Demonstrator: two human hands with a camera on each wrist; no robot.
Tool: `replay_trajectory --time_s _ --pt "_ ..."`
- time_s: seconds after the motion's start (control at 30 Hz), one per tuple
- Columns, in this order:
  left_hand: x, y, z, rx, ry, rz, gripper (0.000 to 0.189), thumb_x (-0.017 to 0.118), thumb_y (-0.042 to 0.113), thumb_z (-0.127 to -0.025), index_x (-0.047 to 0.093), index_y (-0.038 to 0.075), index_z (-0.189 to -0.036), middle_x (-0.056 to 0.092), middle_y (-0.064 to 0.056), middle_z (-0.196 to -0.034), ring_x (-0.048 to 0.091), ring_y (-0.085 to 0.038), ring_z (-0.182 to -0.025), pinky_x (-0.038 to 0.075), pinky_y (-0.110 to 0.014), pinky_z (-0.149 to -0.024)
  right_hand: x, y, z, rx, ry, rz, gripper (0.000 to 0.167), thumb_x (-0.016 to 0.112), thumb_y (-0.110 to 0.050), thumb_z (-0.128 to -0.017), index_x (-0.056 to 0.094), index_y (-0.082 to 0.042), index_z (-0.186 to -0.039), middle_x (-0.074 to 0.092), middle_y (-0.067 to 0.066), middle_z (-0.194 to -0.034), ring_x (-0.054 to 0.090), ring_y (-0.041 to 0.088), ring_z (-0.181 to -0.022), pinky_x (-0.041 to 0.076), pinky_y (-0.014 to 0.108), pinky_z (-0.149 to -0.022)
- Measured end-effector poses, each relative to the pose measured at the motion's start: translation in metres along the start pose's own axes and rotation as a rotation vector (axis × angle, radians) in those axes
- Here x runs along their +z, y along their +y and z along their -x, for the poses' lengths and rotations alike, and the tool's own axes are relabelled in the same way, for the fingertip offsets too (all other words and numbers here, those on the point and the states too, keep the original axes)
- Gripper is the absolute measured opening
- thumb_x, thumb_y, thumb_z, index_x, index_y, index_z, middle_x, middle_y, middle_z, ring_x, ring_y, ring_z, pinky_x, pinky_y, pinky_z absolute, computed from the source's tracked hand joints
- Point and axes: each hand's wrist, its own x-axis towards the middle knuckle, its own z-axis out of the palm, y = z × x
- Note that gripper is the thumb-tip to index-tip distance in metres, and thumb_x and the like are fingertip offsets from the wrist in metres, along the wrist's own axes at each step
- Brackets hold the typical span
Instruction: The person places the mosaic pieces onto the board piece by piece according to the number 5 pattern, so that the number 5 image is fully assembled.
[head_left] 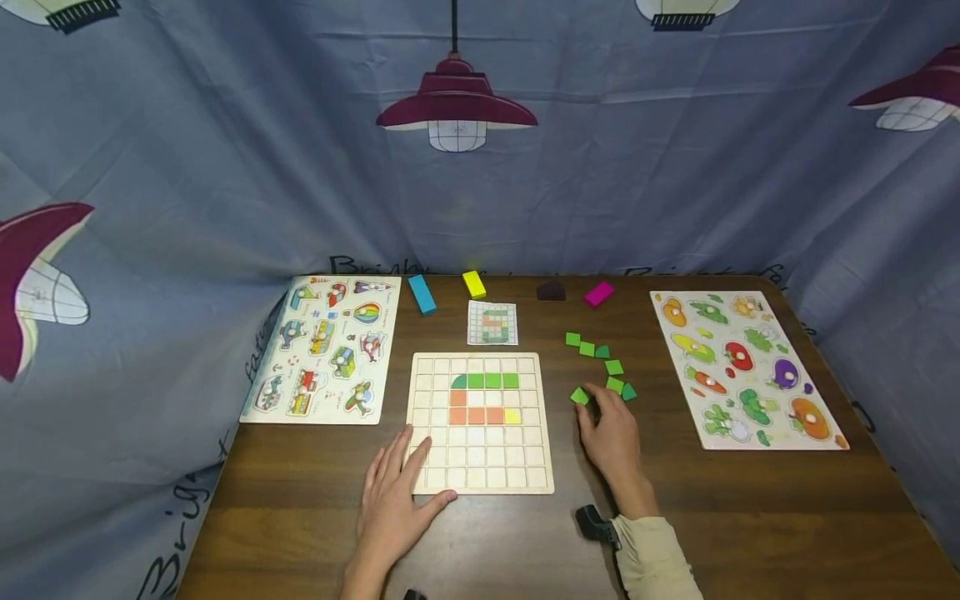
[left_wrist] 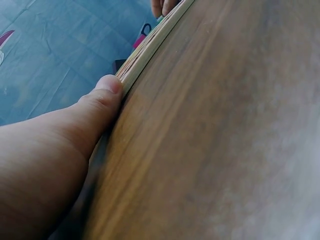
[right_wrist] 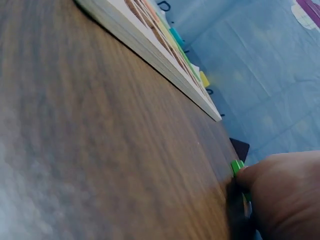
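Observation:
A wooden grid board [head_left: 480,475] lies in the middle with a small pattern of tiles on it: a green row [head_left: 492,381] ending in a rounded piece, several orange squares [head_left: 476,416] and one yellow square [head_left: 513,416]. My left hand [head_left: 393,504] rests at the board's lower left corner, fingers spread along its left side and thumb [left_wrist: 109,86] against the near edge. To the right of the board, my right hand [head_left: 613,437] pinches a green square tile [head_left: 579,396] between thumb and fingertips. More loose green tiles [head_left: 587,348] lie around and beyond that hand.
Behind the board lies a pattern card [head_left: 492,323]. Along the far edge sit blue [head_left: 422,295], yellow [head_left: 474,285], dark [head_left: 551,291] and magenta [head_left: 598,294] pieces. A vehicle puzzle board [head_left: 315,367] is at left, a vegetable puzzle board [head_left: 738,367] at right.

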Motion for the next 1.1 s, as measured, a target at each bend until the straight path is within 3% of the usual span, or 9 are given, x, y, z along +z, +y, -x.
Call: replay_trajectory --time_s 0.13,0.23,0.33,0.43,0.6,0.83,1.1 --pt "0.001 0.0 0.0 0.002 -0.003 0.0 0.088 0.076 0.067 -0.077 0.053 0.023 -0.15 0.032 -0.008 -0.167 0.036 -0.03 -0.152 0.019 -0.051 -0.125 0.0 0.0 0.003 -0.022 0.026 -0.038 0.035 0.077 -0.006 -0.089 0.068 0.0 -0.122 0.068 0.022 -0.116 0.068 0.041 -0.103 0.057 0.054 -0.087" --pt "0.002 0.002 -0.002 0.009 -0.012 0.009 0.088 0.076 0.067 -0.077 0.053 0.023 -0.15 0.032 -0.008 -0.167 0.037 -0.033 -0.151 0.018 -0.05 -0.125 0.0 -0.004 0.009 -0.094 0.013 -0.092 0.036 0.079 -0.004 -0.087 0.068 -0.003 -0.122 0.069 0.016 -0.108 0.064 0.026 -0.081 0.056 0.038 -0.07" --pt "0.002 0.002 -0.003 0.014 -0.017 0.018 0.088 0.076 0.067 -0.077 0.053 0.023 -0.15 0.031 -0.008 -0.168 0.037 -0.034 -0.15 0.018 -0.05 -0.125 0.001 -0.016 0.02 -0.213 -0.05 -0.192 0.039 0.08 -0.003 -0.086 0.069 -0.008 -0.122 0.068 0.008 -0.107 0.049 0.009 -0.07 0.043 0.023 -0.058" --pt "0.003 0.002 -0.004 0.015 -0.016 0.011 0.088 0.075 0.068 -0.078 0.052 0.023 -0.15 0.03 -0.007 -0.168 0.037 -0.034 -0.151 0.018 -0.05 -0.125 0.005 -0.029 0.027 -0.324 -0.126 -0.246 0.036 0.08 -0.004 -0.086 0.07 -0.012 -0.12 0.068 0.003 -0.115 0.058 0.005 -0.081 0.051 0.021 -0.065" --pt "0.004 0.003 -0.003 0.003 -0.003 0.009 0.089 0.077 0.067 -0.076 0.053 0.023 -0.15 0.032 -0.007 -0.167 0.039 -0.034 -0.149 0.019 -0.05 -0.124 0.009 -0.041 0.031 -0.441 -0.215 -0.236 0.029 0.079 -0.008 -0.089 0.073 -0.017 -0.115 0.067 -0.003 -0.12 0.069 0.015 -0.109 0.061 0.035 -0.086" --pt "0.0 0.0 0.001 -0.002 -0.012 -0.006 0.088 0.074 0.069 -0.078 0.053 0.023 -0.15 0.031 -0.008 -0.168 0.038 -0.032 -0.151 0.02 -0.051 -0.124 0.019 -0.049 0.036 -0.523 -0.196 -0.217 0.022 0.08 -0.006 -0.087 0.078 -0.016 -0.107 0.069 -0.002 -0.115 0.068 0.014 -0.105 0.061 0.032 -0.082" --pt "-0.001 0.001 0.001 -0.012 -0.021 0.0 0.088 0.075 0.068 -0.078 0.052 0.022 -0.15 0.031 -0.008 -0.168 0.036 -0.032 -0.152 0.019 -0.052 -0.125 0.023 -0.05 0.035 -0.544 -0.154 -0.207 0.019 0.08 -0.007 -0.086 0.08 -0.015 -0.103 0.072 -0.003 -0.107 0.069 0.015 -0.099 0.06 0.033 -0.083"
